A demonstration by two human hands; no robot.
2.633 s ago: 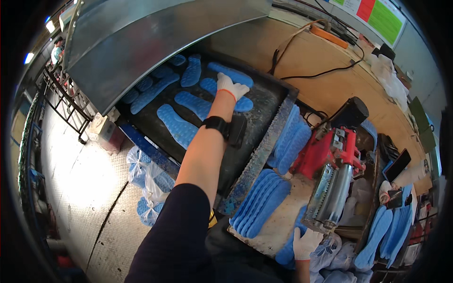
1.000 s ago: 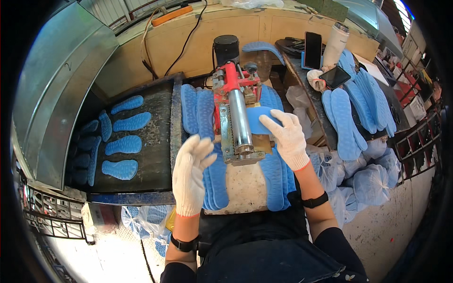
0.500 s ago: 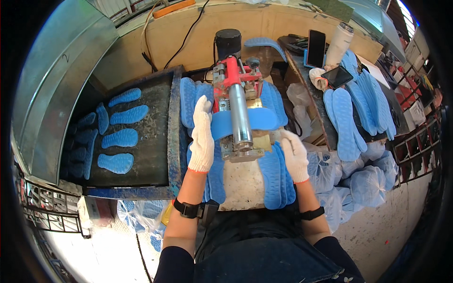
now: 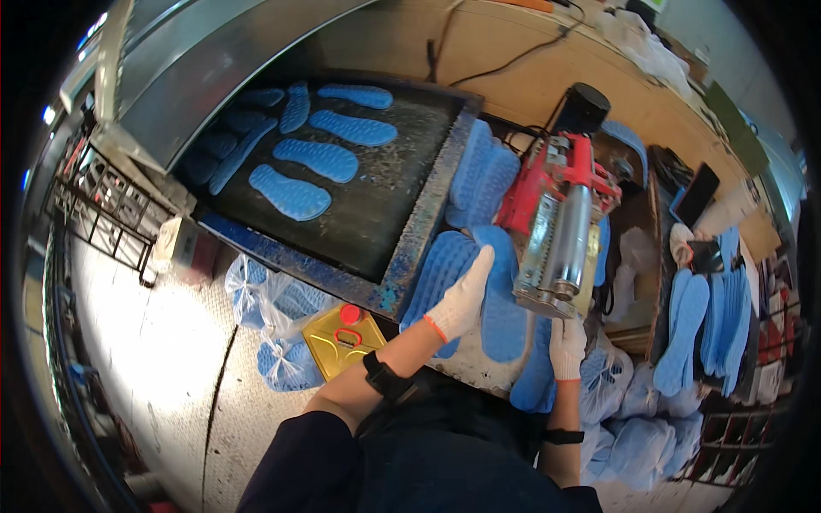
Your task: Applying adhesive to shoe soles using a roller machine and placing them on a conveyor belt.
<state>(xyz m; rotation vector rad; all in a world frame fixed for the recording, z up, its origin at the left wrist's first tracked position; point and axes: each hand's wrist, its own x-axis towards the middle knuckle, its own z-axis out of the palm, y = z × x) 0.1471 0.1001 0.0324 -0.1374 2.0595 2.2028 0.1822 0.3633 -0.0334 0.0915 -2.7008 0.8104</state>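
Observation:
A white knitted glove covers my left hand point(image 4: 462, 299), which is closed on the left edge of a blue insole point(image 4: 503, 308) with a bumpy pattern. That insole stands lengthwise in front of a red press-like machine point(image 4: 560, 188) with a shiny metal cylinder point(image 4: 573, 244). My right hand point(image 4: 566, 349), also gloved, is just below the machine's near end; its fingers are partly hidden there. Stacked blue insoles point(image 4: 436, 274) lie beside my left hand. More insoles point(image 4: 534, 376) lie close to my right hand, and another pile point(image 4: 481, 175) is left of the machine.
Left of the machine, a dark tray-like table point(image 4: 385, 205) with a blue rim bears several insoles. A yellow can point(image 4: 346, 342) and bagged insoles point(image 4: 286, 363) stand on the floor. To the right, insoles point(image 4: 682, 329) lie on a side table above clear bags point(image 4: 641, 436).
The view has swung left. The insole that lay across the machine under the cylinder is now off it, at my left hand. My right hand has come in to the machine's near end.

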